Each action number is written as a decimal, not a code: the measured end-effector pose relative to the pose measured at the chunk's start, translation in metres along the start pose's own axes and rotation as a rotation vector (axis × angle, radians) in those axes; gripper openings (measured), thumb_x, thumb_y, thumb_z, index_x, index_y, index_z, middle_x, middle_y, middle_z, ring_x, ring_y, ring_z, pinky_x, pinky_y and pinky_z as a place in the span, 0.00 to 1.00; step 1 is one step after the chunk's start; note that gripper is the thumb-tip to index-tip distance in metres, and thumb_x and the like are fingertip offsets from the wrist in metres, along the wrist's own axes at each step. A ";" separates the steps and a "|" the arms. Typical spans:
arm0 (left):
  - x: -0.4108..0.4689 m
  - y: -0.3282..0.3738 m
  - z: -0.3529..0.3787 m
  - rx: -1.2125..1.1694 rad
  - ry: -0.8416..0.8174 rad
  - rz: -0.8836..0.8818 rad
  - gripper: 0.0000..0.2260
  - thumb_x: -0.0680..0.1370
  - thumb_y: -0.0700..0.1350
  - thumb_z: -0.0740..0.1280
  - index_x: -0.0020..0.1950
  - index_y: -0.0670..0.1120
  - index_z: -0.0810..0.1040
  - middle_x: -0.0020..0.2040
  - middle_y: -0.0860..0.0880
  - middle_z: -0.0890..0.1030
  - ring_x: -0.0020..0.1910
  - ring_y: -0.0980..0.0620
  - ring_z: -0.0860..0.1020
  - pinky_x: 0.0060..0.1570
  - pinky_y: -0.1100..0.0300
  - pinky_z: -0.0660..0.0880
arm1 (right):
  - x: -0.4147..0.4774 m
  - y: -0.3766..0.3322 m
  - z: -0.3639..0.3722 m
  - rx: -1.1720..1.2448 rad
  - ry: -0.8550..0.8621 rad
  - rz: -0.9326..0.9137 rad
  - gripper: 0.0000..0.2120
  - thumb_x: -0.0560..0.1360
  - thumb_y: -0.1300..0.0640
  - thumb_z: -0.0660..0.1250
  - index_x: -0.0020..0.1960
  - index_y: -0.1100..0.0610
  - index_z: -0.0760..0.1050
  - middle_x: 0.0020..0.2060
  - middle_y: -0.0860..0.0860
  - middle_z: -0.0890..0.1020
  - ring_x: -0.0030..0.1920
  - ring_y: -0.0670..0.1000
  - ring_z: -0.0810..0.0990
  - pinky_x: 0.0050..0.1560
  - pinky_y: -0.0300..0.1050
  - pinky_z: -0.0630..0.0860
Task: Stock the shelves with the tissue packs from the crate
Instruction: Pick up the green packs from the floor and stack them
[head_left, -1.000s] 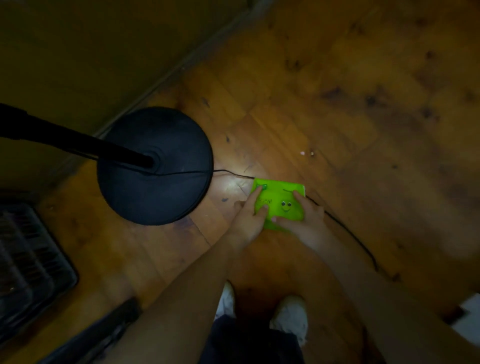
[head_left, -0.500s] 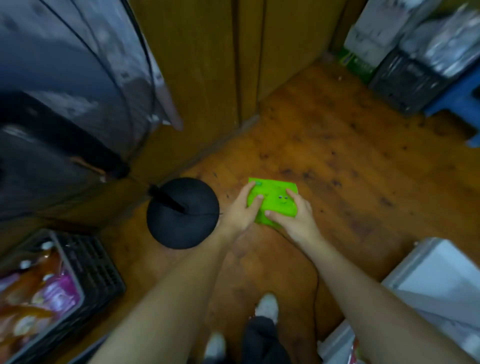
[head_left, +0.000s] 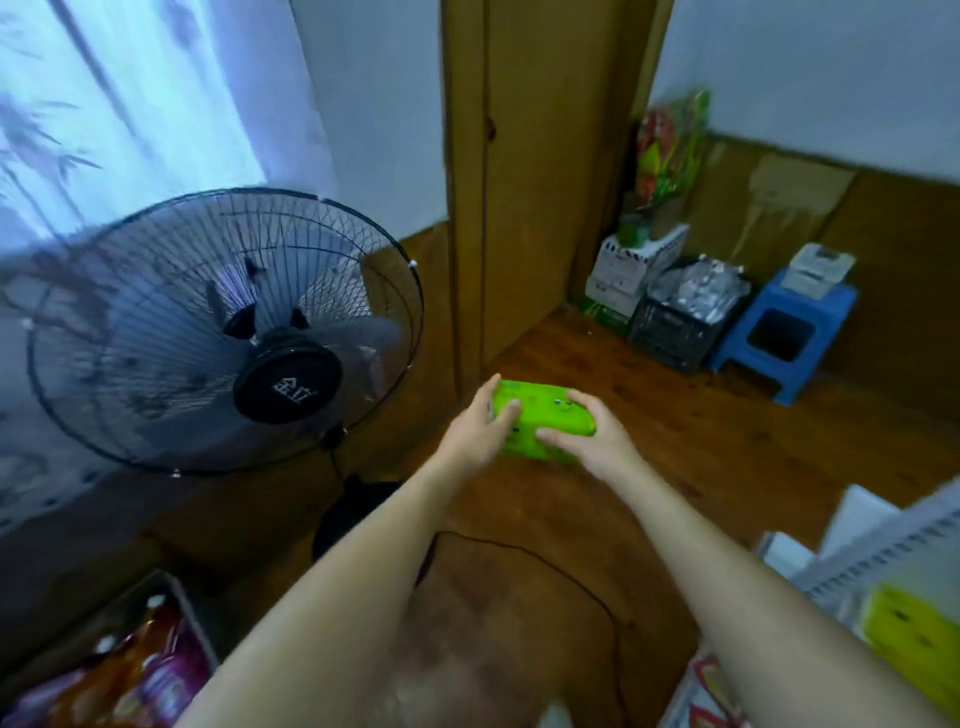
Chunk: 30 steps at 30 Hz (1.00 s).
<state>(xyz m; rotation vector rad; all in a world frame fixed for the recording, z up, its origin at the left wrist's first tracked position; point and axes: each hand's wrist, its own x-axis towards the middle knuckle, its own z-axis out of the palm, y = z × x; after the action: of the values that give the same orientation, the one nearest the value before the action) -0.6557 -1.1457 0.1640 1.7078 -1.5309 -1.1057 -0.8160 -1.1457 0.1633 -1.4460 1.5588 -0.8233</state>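
Note:
A bright green tissue pack (head_left: 537, 423) with a small printed face is held in the air in front of me, above the wooden floor. My left hand (head_left: 475, 428) grips its left end, fingers curled over the top. My right hand (head_left: 589, 439) grips its right end, thumb on the near side. A white wire shelf (head_left: 878, 558) shows at the lower right edge, with a yellow pack (head_left: 914, 631) on it. The crate at the lower left (head_left: 156, 613) holds colourful packets.
A black standing fan (head_left: 223, 332) stands close on my left, its base (head_left: 358, 514) and cable (head_left: 561, 566) on the floor. A wooden door (head_left: 519, 171) is ahead. At the back right sit cardboard boxes (head_left: 631, 270), a black crate (head_left: 675, 332) and a blue stool (head_left: 779, 332).
Both hands lifted the green pack off the floor to about waist height. My view rose from the floor and fan base to the fan head and the room.

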 end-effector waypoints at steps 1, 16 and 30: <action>-0.012 0.010 -0.005 -0.007 0.000 0.013 0.25 0.80 0.54 0.58 0.76 0.54 0.55 0.68 0.42 0.72 0.65 0.44 0.72 0.63 0.57 0.69 | -0.013 -0.010 -0.005 0.004 0.014 -0.021 0.33 0.67 0.58 0.75 0.68 0.57 0.67 0.62 0.54 0.73 0.55 0.47 0.71 0.47 0.32 0.65; -0.160 0.130 0.061 -0.024 -0.029 0.172 0.22 0.81 0.53 0.56 0.75 0.58 0.57 0.71 0.44 0.68 0.59 0.49 0.73 0.56 0.59 0.69 | -0.173 -0.023 -0.141 0.014 0.111 -0.134 0.36 0.68 0.51 0.74 0.72 0.49 0.62 0.69 0.54 0.67 0.67 0.54 0.68 0.66 0.51 0.68; -0.260 0.215 0.174 -0.180 -0.112 0.400 0.25 0.81 0.55 0.56 0.76 0.54 0.54 0.74 0.49 0.62 0.73 0.50 0.62 0.64 0.61 0.60 | -0.304 0.015 -0.263 -0.076 0.438 -0.248 0.32 0.69 0.51 0.74 0.69 0.50 0.66 0.67 0.52 0.67 0.68 0.50 0.64 0.61 0.36 0.59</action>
<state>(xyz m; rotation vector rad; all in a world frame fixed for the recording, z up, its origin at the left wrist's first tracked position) -0.9116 -0.9091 0.3142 1.1712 -1.6916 -1.0991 -1.0628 -0.8621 0.3079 -1.6106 1.7630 -1.3097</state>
